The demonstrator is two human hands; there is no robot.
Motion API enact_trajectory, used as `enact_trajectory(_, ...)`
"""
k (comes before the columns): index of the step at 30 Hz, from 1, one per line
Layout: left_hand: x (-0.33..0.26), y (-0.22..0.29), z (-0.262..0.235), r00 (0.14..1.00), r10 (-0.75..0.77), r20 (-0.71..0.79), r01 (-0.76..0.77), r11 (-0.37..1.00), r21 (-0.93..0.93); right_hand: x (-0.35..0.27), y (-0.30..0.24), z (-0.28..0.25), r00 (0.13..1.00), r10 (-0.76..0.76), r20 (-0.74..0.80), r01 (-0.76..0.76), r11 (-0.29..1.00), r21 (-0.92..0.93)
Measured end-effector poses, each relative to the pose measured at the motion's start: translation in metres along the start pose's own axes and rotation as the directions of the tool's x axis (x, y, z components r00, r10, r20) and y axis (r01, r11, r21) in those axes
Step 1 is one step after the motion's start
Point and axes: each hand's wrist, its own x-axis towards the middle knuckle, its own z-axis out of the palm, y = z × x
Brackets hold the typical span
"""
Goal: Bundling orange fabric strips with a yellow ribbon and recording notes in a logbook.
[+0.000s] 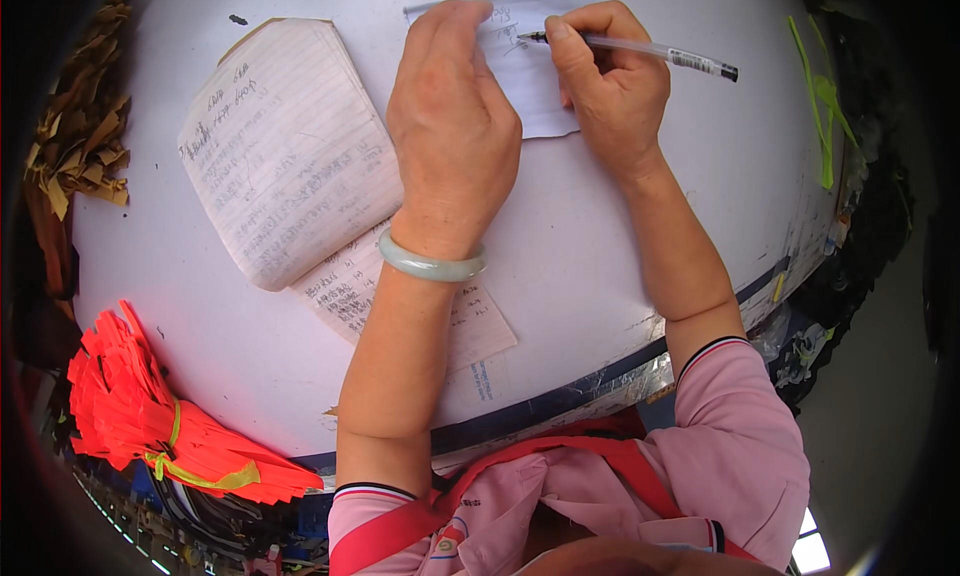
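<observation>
My right hand [618,81] is closed round a clear-barrelled pen [660,52] with a black end. Its tip meets a small sheet of pale paper [535,96] that bears a few handwritten marks. My left hand [455,116] lies over the left part of that sheet, palm down, fingers stretched out and close together, their tips partly hidden. A pale green bangle [430,261] circles my left wrist. Left of it an open notebook [290,156] full of handwriting lies tilted, and my left forearm crosses its lower page.
A bundle of bright orange-red strips [165,416], tied with a yellow band, lies at the table's near left edge. Brown strips [85,126] hang at the far left. Yellow-green strips [825,101] lie at the right. The white table [580,266] has a dark blue near edge.
</observation>
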Motion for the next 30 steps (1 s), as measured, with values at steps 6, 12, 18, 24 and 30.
enact_trajectory(6,0.0,0.0,0.001,1.0,0.003,-0.001,-0.003,1.0,-0.001,0.0,0.001,-0.001,1.0,-0.008,0.015,0.008,1.0,-0.003)
enact_trajectory(12,0.0,-0.001,-0.001,1.0,0.003,-0.009,-0.003,1.0,-0.004,-0.001,-0.001,0.001,0.999,-0.004,0.053,0.005,1.0,-0.022)
enact_trajectory(18,0.0,-0.001,0.002,1.0,0.008,-0.013,-0.008,1.0,-0.012,0.004,0.009,-0.002,0.982,-0.182,0.054,0.188,0.972,-0.139)
enact_trajectory(24,0.0,0.001,-0.001,1.0,0.002,-0.008,-0.002,1.0,0.001,-0.001,-0.001,0.0,0.999,0.038,0.008,-0.038,0.999,0.01)
enact_trajectory(30,0.0,0.0,0.0,1.0,0.001,-0.003,-0.001,1.0,0.007,0.0,0.0,0.0,1.0,0.024,0.004,-0.024,0.999,0.023)
